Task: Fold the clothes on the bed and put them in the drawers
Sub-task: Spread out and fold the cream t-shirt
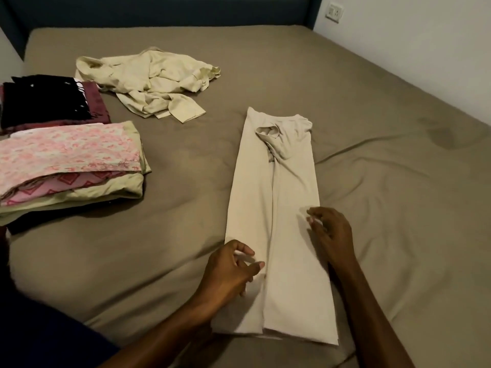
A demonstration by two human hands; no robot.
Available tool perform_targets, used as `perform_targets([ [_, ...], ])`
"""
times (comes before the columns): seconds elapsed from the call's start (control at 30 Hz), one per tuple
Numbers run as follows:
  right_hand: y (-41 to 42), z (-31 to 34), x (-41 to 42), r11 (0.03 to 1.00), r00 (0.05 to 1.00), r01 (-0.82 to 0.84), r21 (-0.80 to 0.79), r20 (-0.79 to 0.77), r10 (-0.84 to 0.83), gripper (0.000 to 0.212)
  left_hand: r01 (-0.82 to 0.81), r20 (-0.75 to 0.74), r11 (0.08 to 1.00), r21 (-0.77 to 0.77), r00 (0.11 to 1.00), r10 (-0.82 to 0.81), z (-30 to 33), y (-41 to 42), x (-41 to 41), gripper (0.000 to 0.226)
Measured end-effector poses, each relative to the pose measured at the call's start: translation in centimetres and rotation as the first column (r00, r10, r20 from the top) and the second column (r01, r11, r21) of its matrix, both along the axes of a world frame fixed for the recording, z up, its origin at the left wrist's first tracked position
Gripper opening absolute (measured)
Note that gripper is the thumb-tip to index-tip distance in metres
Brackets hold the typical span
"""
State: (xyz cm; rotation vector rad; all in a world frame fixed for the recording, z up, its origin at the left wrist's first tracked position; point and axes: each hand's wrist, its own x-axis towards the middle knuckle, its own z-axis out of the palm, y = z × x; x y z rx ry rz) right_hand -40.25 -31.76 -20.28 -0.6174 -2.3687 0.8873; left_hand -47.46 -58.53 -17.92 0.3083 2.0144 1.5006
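- Fingers of the left hand [228, 266] curl loosely over the left border of the cream garment [276, 235], thumb and forefinger tips close together at the cloth; whether they actually pinch it cannot be told.
- Fingers of the right hand [332, 235] are bent and spread above the garment's right half, the tips near the fabric but gripping nothing that shows.
- That cream garment lies flat on the bed [385, 208], folded lengthwise into a long narrow strip that runs from just before the person towards the headboard [159, 11].
- Its two side panels meet in a seam-like line down the middle, and at the far end a collar or neckline is bunched into a small rumple.
- Both bare forearms reach in from the lower edge, the right one crossing the garment's right border.
- Farther up the bed, well apart from the strip, a pale yellowish shirt [151, 83] lies crumpled and unfolded.
- To the left, near the mattress edge, a folded stack [71, 166] shows a pink floral piece on top, a pink patterned one and pale green layers beneath.
- Just behind it sits a second folded pile [50, 102], black cloth over maroon.
- The bed wears an olive-brown sheet, creased around the garment.
- A wall socket [335, 11] is on the white wall at the upper right.
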Motion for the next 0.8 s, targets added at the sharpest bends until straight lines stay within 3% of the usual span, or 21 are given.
perform_targets([
  [0.13, 5.9, -0.7, -9.2, 1.000, 1.000, 0.018, 0.014, 0.000, -0.018, 0.020, -0.019, -0.172, 1.000, -0.011, 0.985, 0.016, 0.3, 2.5, -5.3, 0.017],
  [0.27, 10.0, -0.9, -17.9, 0.935, 0.972, -0.063, 0.348, 0.235, -0.022, 0.015, 0.028, -0.246, 0.996, -0.086, 0.968, -0.049, 0.9, 5.9, -10.8, 0.010],
  [0.37, 11.2, -1.6, -20.4, 0.895, 0.978, -0.063, 0.441, 0.207, -0.033, 0.025, 0.045, -0.347, 0.983, -0.179, 0.932, -0.106, 1.5, 8.5, -14.4, 0.008],
  [0.53, 12.5, -3.5, -20.5, 0.866, 0.994, -0.096, 0.491, 0.085, 0.062, 0.022, -0.010, -0.424, 0.966, -0.257, 0.899, -0.104, 3.3, 16.4, -21.2, 0.010],
  [0.6, 12.7, -3.3, -20.3, 0.877, 0.990, -0.136, 0.461, 0.089, 0.107, 0.032, -0.052, -0.577, 0.949, -0.312, 0.804, -0.145, 4.3, 20.4, -23.1, 0.011],
  [0.7, 12.6, -3.7, -20.2, 0.838, 0.958, -0.247, 0.486, 0.253, 0.136, 0.062, -0.143, -0.729, 0.906, -0.399, 0.648, -0.219, 4.9, 26.4, -26.1, 0.020],
  [0.8, 12.6, -4.4, -20.0, 0.824, 0.927, -0.319, 0.469, 0.337, 0.167, 0.068, -0.191, -0.750, 0.795, -0.576, 0.509, -0.422, 4.5, 30.0, -28.9, 0.038],
])
